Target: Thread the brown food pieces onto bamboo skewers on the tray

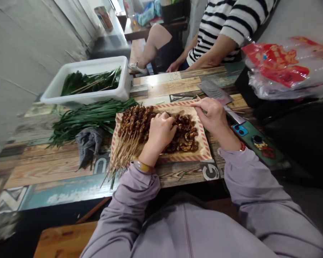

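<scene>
My left hand [162, 130] is closed, its fingertips down among dark, glossy sauced pieces of meat [188, 134]; what they pinch is hidden. Between thumb and fingers of my right hand [210, 113] is a thin bamboo skewer [184, 105], pointing left over the far edge of the tray. The patterned paper-lined tray [208, 152] lies under both hands, with red stripes along its border. To the left of my left hand, several loaded meat skewers [137, 120] lie side by side, their bare sticks pointing toward me.
Long green leaves [94, 116] and a grey cloth [88, 143] lie left of the tray. Behind is a white plastic tub [123, 84] holding greens. A cleaver [215, 93] and a green phone [258, 141] lie right. A person in a striped top [231, 27] sits across the table.
</scene>
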Motion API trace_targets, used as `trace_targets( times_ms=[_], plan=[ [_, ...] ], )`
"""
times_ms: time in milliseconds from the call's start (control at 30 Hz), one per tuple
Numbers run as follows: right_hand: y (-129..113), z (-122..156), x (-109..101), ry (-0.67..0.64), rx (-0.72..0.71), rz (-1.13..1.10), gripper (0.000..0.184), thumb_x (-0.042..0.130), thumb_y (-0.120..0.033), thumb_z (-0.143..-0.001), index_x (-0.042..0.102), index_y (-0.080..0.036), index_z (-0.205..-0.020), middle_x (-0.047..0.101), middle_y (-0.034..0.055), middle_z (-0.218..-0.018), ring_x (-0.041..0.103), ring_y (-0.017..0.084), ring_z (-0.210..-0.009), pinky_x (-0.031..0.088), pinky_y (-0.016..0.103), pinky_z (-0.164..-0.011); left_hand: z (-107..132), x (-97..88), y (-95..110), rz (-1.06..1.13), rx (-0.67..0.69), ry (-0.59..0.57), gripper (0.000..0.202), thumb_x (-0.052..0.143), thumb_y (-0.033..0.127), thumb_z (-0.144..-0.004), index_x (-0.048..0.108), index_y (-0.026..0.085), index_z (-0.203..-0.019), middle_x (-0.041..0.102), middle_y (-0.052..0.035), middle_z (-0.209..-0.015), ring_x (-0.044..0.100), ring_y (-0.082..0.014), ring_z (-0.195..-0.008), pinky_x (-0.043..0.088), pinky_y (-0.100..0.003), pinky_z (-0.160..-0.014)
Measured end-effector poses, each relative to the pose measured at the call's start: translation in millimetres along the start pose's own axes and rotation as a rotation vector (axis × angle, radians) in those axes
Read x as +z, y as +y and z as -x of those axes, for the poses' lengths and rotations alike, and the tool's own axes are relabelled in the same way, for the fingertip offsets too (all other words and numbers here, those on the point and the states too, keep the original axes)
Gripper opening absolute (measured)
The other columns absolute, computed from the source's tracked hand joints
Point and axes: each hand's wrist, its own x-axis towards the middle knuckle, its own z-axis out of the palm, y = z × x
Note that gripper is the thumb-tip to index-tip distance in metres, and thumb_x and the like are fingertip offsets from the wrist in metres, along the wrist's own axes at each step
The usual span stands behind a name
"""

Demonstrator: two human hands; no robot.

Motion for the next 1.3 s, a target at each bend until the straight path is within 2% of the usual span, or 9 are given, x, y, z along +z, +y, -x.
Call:
trace_targets(
  times_ms=[133, 300, 433, 533, 667, 900, 1067, 1167, 1300],
  plan=[
    [3, 1, 4, 0.02, -0.004, -0.033, 0.022, 0.05, -0.024, -0.094, 0.072, -0.024, -0.097, 0.073, 0.0039, -0.097, 0.066, 0.021, -0.094, 0.05, 0.037, -0.086, -2, 4.9, -5, 0.219, 0.016, 0.089, 0.009, 0.06, 0.02, -0.079, 0.068, 0.017, -0.081, 0.063, -0.0089, -0.089, 0.056, -0.0242, -0.09, 0.042, -0.038, -0.08],
    [-1, 0, 6, 0.075, 0.014, -0.132, 0.02, 0.052, -0.023, -0.092, 0.072, -0.024, -0.095, 0.074, 0.0036, -0.093, 0.068, 0.02, -0.091, 0.053, 0.036, -0.085, 1, -1.0, -12, 1.002, -0.137, 0.264, 0.006, 0.064, 0.021, -0.076, 0.062, 0.016, -0.078, 0.058, -0.0002, -0.071, 0.052, -0.0112, -0.065, 0.04, -0.025, -0.061],
    [-7, 0, 6, 0.123, 0.024, -0.164, 0.02, 0.053, -0.023, -0.092, 0.073, -0.025, -0.093, 0.074, 0.0042, -0.092, 0.069, 0.019, -0.089, 0.055, 0.035, -0.082, 8, -8.0, -14, 1.539, -0.265, 0.215, 0.021, 0.071, 0.03, -0.074, 0.059, 0.016, -0.085, 0.059, 0.0025, -0.069, 0.054, -0.0072, -0.053, 0.033, -0.018, -0.045],
    [-12, 0, 5, 0.142, -0.009, -0.187, 0.018, 0.055, -0.022, -0.091, 0.073, -0.024, -0.093, 0.074, 0.005, -0.091, 0.069, 0.02, -0.089, 0.055, 0.036, -0.081, 10, -9.6, -17, 1.758, -0.299, 0.192, 0.03, 0.075, 0.032, -0.071, 0.056, 0.017, -0.089, 0.065, 0.0004, -0.08, 0.063, -0.0099, -0.057, 0.04, -0.018, -0.045],
    [-22, 1, 3, 0.099, -0.063, -0.251, 0.018, 0.055, -0.02, -0.091, 0.072, -0.024, -0.094, 0.075, 0.0042, -0.089, 0.069, 0.019, -0.086, 0.055, 0.035, -0.079, 10, -8.6, -20, 1.909, -0.335, 0.228, 0.035, 0.079, 0.029, -0.069, 0.055, 0.017, -0.09, 0.066, 0.0008, -0.08, 0.07, -0.0148, -0.069, 0.053, -0.023, -0.06],
    [-27, 5, 3, 0.01, -0.106, -0.238, 0.02, 0.054, -0.019, -0.091, 0.072, -0.026, -0.099, 0.075, 0.0034, -0.095, 0.07, 0.019, -0.089, 0.055, 0.035, -0.081, 9, -11.3, -14, 2.011, -0.282, 0.217, 0.032, 0.081, 0.019, -0.065, 0.058, 0.015, -0.088, 0.071, -0.0031, -0.087, 0.071, -0.017, -0.083, 0.055, -0.029, -0.082],
    [-25, 6, 2, -0.01, -0.106, -0.135, 0.021, 0.053, -0.02, -0.092, 0.072, -0.025, -0.1, 0.075, 0.0041, -0.095, 0.069, 0.02, -0.09, 0.055, 0.036, -0.083, 8, -10.4, -14, 2.056, -0.308, 0.226, 0.022, 0.077, 0.024, -0.071, 0.062, 0.013, -0.083, 0.072, -0.0061, -0.092, 0.07, -0.0183, -0.088, 0.055, -0.032, -0.086],
    [-25, 6, 1, -0.032, -0.109, -0.114, 0.022, 0.052, -0.02, -0.093, 0.072, -0.025, -0.101, 0.075, 0.004, -0.095, 0.069, 0.02, -0.09, 0.054, 0.036, -0.084, 7, -8.0, -16, 2.047, -0.351, 0.252, 0.019, 0.077, 0.02, -0.07, 0.062, 0.013, -0.08, 0.071, -0.0041, -0.087, 0.07, -0.0172, -0.088, 0.055, -0.03, -0.086],
    [-22, 7, 1, -0.047, -0.085, -0.097, 0.022, 0.051, -0.022, -0.093, 0.071, -0.026, -0.102, 0.075, 0.0039, -0.095, 0.069, 0.02, -0.09, 0.054, 0.035, -0.083, 7, -6.7, -16, 2.028, -0.367, 0.27, 0.024, 0.076, 0.013, -0.069, 0.065, 0.014, -0.09, 0.072, -0.0034, -0.089, 0.07, -0.0146, -0.086, 0.054, -0.029, -0.088]
  ],
)
